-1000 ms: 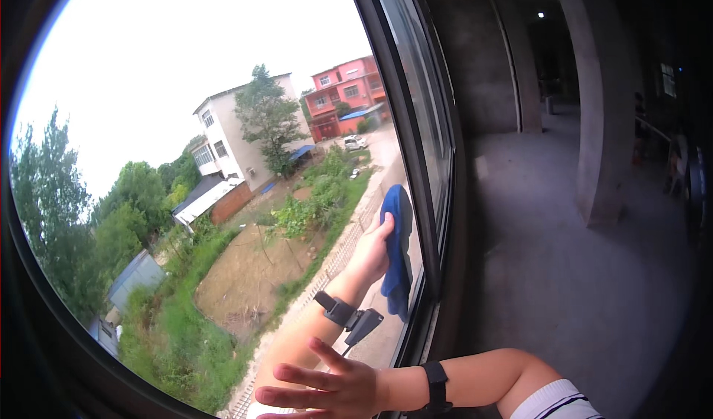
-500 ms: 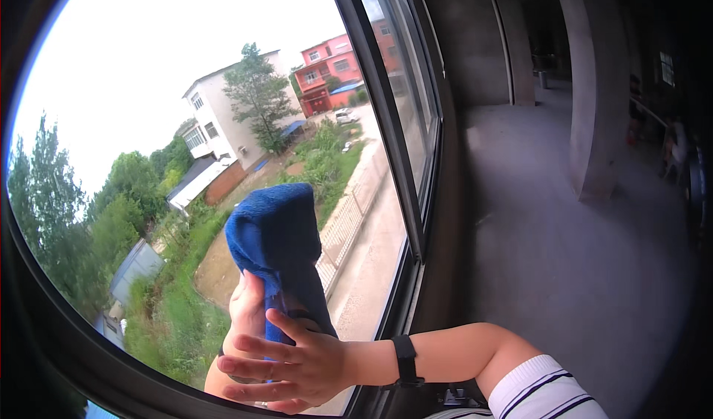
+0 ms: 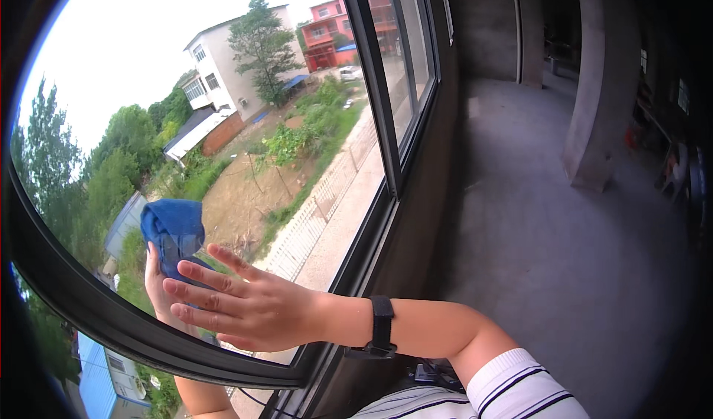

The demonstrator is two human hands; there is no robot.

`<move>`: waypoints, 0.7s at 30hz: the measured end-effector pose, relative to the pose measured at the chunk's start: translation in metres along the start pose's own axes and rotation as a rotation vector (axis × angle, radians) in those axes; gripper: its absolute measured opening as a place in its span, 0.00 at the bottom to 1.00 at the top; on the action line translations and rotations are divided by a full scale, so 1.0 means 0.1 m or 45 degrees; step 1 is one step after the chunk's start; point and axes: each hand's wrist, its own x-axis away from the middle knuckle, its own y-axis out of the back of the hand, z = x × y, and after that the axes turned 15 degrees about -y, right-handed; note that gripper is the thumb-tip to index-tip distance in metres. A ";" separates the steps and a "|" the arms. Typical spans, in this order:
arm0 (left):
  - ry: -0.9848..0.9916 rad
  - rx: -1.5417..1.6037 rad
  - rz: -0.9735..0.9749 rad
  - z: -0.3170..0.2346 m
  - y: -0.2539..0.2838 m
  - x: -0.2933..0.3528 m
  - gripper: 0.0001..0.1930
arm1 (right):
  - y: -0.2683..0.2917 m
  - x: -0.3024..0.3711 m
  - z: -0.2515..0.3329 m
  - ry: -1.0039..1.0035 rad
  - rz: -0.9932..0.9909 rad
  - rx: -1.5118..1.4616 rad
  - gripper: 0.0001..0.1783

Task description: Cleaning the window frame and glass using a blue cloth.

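A folded blue cloth (image 3: pixel 173 222) is in my left hand (image 3: pixel 158 291), seen through the window pane. My left forearm (image 3: pixel 202 398) passes behind the dark lower rail of the window sash (image 3: pixel 223 365). The left thumb lies along the cloth's edge; the other fingers are hidden. My right hand (image 3: pixel 249 308) reaches across on the near side of the glass. Its fingers are spread and hold nothing, overlapping the lower part of the cloth in view. I cannot tell whether its palm touches the pane. A black band (image 3: pixel 382 326) circles the right wrist.
The dark window frame (image 3: pixel 371 85) slants across the middle, with another glazed panel (image 3: pixel 412 63) beyond it. On the right, a bare concrete floor (image 3: pixel 520 270) runs past a concrete column (image 3: pixel 600 85). Outside are trees, a white building (image 3: pixel 223 55) and a white fence (image 3: pixel 319 211).
The cloth and my left hand have moved left across the pane. My right hand has moved up and its fingers remain spread. The view has shifted, bringing the sash's lower rail into sight.
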 end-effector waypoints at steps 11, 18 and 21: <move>-1.171 -1.514 -0.954 -1.46 0.03 1.87 0.23 | 1.30 1.72 -0.46 -0.711 0.255 0.054 0.25; -1.218 -0.956 -0.876 -0.08 -1.84 2.25 0.34 | 2.30 2.87 -0.97 -1.206 0.396 0.021 0.24; -1.057 -0.764 -0.710 0.54 -2.35 2.16 0.36 | 2.62 3.18 -1.13 -1.458 0.292 -0.126 0.24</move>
